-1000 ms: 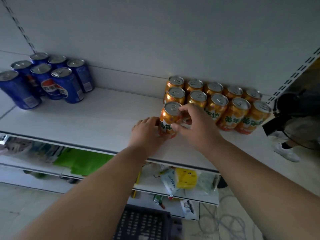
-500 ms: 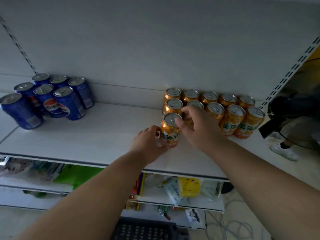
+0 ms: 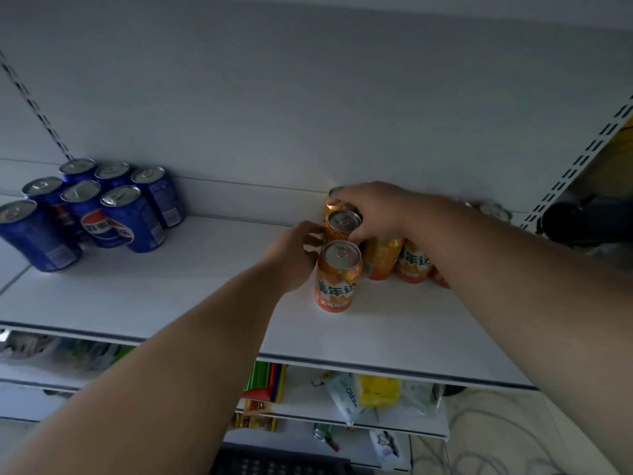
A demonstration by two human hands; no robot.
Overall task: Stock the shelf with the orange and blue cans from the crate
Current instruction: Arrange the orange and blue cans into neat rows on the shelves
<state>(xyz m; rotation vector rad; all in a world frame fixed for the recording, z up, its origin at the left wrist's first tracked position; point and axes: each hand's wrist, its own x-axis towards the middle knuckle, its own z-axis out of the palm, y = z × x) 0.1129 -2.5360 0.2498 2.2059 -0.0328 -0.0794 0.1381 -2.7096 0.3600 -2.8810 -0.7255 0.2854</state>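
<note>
white shelf [image 3: 171,296] against a pale back panel, both arms reaching into the orange cans.

right hand [image 3: 373,214] lies over the back of the orange cans [image 3: 411,265], fingers curled down around the rim of the second can in the left column [image 3: 344,222]; its forearm covers most of the group, so the count behind it is not readable. left hand [image 3: 291,255] sits just left of that column, fingertips touching the side of the same can, but whether they wrap it or only press i cannot tell. front orange can [image 3: 337,275] stands upright just below both hands, untouched. blue cans [image 3: 89,214] cluster well to the left of the left hand. crate [image 3: 274,461] is cut off at the bottom edge, dark and blurred.
</note>
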